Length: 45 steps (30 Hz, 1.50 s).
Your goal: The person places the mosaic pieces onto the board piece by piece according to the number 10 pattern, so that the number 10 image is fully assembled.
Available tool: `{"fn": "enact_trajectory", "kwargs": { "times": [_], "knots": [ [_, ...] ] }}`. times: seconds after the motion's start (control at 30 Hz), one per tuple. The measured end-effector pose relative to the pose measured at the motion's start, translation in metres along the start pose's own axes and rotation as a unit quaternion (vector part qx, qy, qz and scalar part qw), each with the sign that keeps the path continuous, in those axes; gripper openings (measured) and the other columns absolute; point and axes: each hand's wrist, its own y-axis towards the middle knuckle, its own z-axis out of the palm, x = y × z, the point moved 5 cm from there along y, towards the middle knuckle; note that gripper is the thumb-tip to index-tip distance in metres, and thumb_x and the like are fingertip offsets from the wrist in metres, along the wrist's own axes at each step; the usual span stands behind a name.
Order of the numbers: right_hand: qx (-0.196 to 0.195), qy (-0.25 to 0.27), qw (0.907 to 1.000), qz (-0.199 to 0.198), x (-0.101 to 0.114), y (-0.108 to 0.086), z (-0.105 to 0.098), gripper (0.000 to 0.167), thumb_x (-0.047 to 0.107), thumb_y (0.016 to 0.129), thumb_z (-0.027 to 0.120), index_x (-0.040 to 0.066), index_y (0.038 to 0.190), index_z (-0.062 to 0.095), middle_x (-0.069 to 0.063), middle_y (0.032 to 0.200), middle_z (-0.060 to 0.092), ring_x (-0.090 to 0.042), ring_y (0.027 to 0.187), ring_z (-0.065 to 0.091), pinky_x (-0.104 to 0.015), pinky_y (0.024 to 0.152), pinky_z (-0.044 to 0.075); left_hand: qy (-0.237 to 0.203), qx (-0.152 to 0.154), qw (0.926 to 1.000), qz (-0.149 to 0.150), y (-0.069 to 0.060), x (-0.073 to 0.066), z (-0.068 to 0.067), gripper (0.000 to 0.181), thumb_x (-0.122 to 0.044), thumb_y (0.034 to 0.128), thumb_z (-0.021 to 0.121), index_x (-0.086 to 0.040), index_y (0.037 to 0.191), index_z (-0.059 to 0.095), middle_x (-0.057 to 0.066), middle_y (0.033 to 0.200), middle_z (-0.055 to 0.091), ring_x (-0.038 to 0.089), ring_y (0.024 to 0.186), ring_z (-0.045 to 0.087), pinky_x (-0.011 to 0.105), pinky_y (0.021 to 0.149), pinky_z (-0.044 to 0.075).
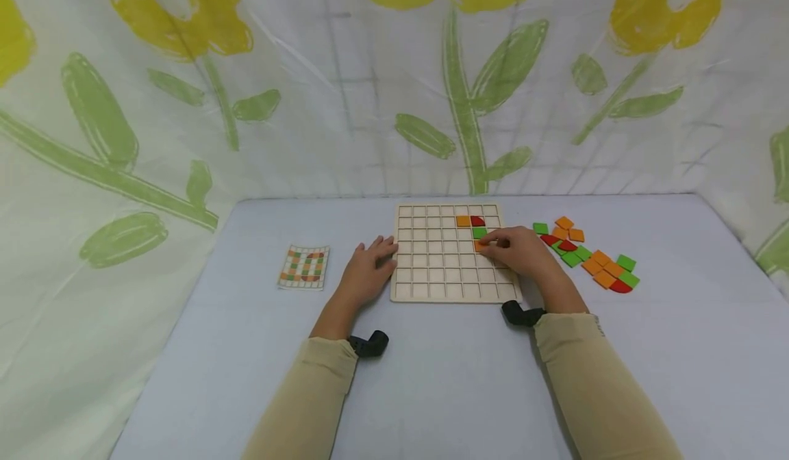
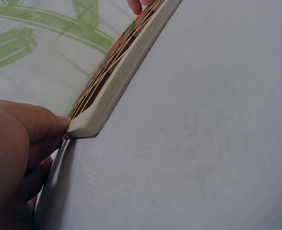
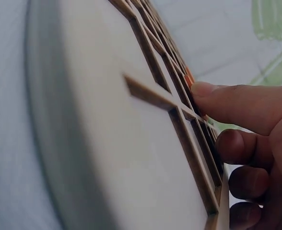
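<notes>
A pale wooden grid board (image 1: pixel 436 261) lies on the table, with an orange square (image 1: pixel 463 221), a red curved piece (image 1: pixel 477 221) and a green square (image 1: pixel 479 232) in its upper right cells. Just below the green one, thumb and fingertips of my right hand (image 1: pixel 524 251) pinch an orange tile (image 1: pixel 478 246) at its cell; in the right wrist view, the thumb of that hand (image 3: pixel 251 124) covers most of it. My left hand (image 1: pixel 365 272) rests against the board's left edge, fingers relaxed; the left wrist view shows its thumb touching the board's corner (image 2: pixel 88 122).
A small pattern card (image 1: pixel 304 267) with coloured squares lies left of the board. Loose orange (image 1: pixel 605 279), green (image 1: pixel 571 259) and red (image 1: pixel 620 287) pieces are scattered to the right. Behind the table hangs a white cloth (image 1: pixel 296 131) with yellow flowers and green leaves.
</notes>
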Motion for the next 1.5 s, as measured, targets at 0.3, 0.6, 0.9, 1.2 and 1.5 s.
{"fn": "enact_trajectory", "kwargs": {
  "times": [0.3, 0.6, 0.9, 1.2, 1.5],
  "knots": [
    [-0.009, -0.004, 0.9999, -0.003, 0.002, 0.0, 0.001, 0.031, 0.035, 0.093, 0.068, 0.017, 0.118, 0.073, -0.005, 0.088, 0.065, -0.021, 0.078, 0.053, -0.029, 0.066, 0.045, -0.003, 0.002, 1.0, 0.001, 0.001, 0.001, 0.0, 0.041, -0.025, 0.0998, 0.057, -0.014, 0.14, 0.057, -0.004, 0.152, 0.044, 0.016, 0.148, 0.03, 0.04, 0.127, 0.008],
    [-0.055, 0.027, 0.9973, 0.04, -0.008, -0.003, -0.012, 0.035, 0.037, 0.094, 0.066, 0.018, 0.123, 0.068, -0.009, 0.098, 0.062, -0.025, 0.086, 0.051, -0.031, 0.067, 0.043, -0.009, 0.001, 1.0, 0.001, 0.001, 0.001, 0.0, 0.041, -0.025, 0.0996, 0.058, -0.014, 0.139, 0.058, -0.004, 0.152, 0.045, 0.015, 0.147, 0.03, 0.039, 0.127, 0.007],
    [-0.137, 0.013, 0.9882, 0.068, -0.038, -0.015, -0.045, 0.043, 0.024, 0.097, 0.061, 0.006, 0.136, 0.058, -0.022, 0.14, 0.05, -0.04, 0.113, 0.052, -0.056, 0.094, 0.048, -0.007, -0.001, 1.0, 0.006, 0.001, 0.001, 0.001, 0.04, -0.024, 0.0998, 0.057, -0.013, 0.138, 0.058, -0.002, 0.152, 0.046, 0.017, 0.147, 0.031, 0.041, 0.127, 0.008],
    [-0.089, -0.029, 0.9924, 0.079, -0.055, -0.02, -0.052, 0.045, 0.019, 0.096, 0.06, 0.002, 0.137, 0.055, -0.028, 0.119, 0.06, -0.042, 0.108, 0.053, -0.057, 0.093, 0.047, 0.005, -0.009, 0.9998, 0.018, 0.001, 0.0, 0.0, 0.041, -0.021, 0.0987, 0.058, -0.01, 0.138, 0.058, 0.002, 0.151, 0.047, 0.022, 0.146, 0.034, 0.045, 0.126, 0.011],
    [-0.087, -0.024, 0.9943, 0.058, -0.052, -0.016, -0.047, 0.038, 0.014, 0.093, 0.063, 0.002, 0.129, 0.063, -0.025, 0.124, 0.061, -0.039, 0.107, 0.057, -0.054, 0.091, 0.05, 0.002, 0.004, 1.0, 0.009, 0.001, 0.001, 0.0, 0.041, -0.024, 0.0998, 0.057, -0.013, 0.139, 0.057, -0.002, 0.152, 0.045, 0.017, 0.148, 0.031, 0.042, 0.127, 0.008]
  ]
}}
